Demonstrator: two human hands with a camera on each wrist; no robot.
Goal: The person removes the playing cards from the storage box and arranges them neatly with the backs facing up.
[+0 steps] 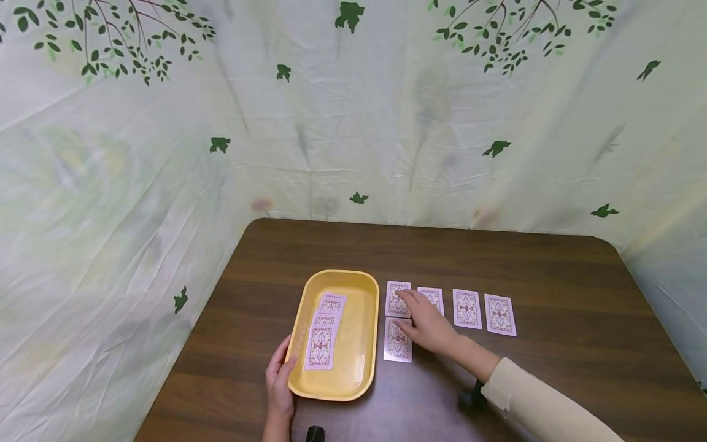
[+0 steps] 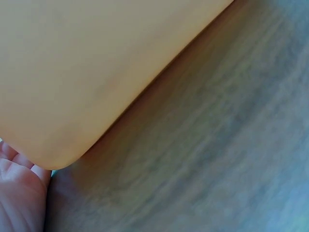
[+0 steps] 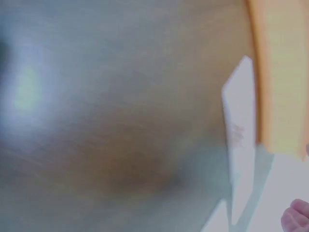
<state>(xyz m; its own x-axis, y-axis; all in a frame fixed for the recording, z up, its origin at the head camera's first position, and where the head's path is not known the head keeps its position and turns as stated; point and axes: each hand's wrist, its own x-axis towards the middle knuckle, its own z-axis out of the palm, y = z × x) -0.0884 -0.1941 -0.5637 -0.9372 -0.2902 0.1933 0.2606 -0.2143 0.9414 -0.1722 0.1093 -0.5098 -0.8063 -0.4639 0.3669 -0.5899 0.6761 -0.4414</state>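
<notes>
A yellow tray stands on the table with several pink-patterned cards overlapping inside it. My left hand grips the tray's lower left side, thumb over the rim. In the left wrist view, that hand shows beside the tray's corner. My right hand reaches over the face-down cards just right of the tray. Its fingers lie over the upper card and its thumb spreads apart, over the top of the lower card. Whether the fingertips touch them is unclear; the right wrist view is blurred.
To the right, a row continues with a partly covered card, another card and a last card. A dark object sits below my right forearm, and a black item at the front edge. A leaf-printed cloth hangs behind the table.
</notes>
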